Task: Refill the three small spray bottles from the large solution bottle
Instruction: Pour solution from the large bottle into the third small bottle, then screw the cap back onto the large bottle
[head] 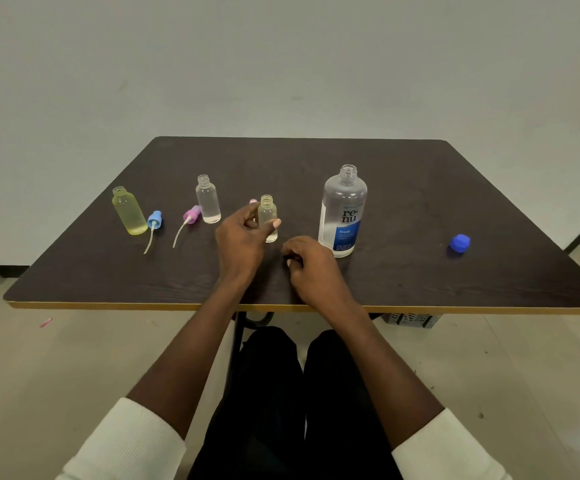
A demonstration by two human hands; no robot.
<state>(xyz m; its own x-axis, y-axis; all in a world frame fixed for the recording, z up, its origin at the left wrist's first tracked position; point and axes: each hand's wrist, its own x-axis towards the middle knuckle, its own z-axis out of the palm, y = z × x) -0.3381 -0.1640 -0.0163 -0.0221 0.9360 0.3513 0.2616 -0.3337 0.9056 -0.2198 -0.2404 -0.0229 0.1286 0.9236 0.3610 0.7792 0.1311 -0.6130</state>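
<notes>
A dark table (420, 202) before a pale wall (281, 64).

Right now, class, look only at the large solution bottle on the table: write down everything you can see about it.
The large solution bottle is clear plastic with a round shoulder and a threaded neck. It stands upright on the dark table, right of the three small bottles. Its cap is off and its mouth is open. A label with dark letters above a blue panel wraps its lower front. Clear liquid seems to fill the lower part; the exact level is hard to tell. The right hand lies just in front of its base; contact cannot be told.
</notes>
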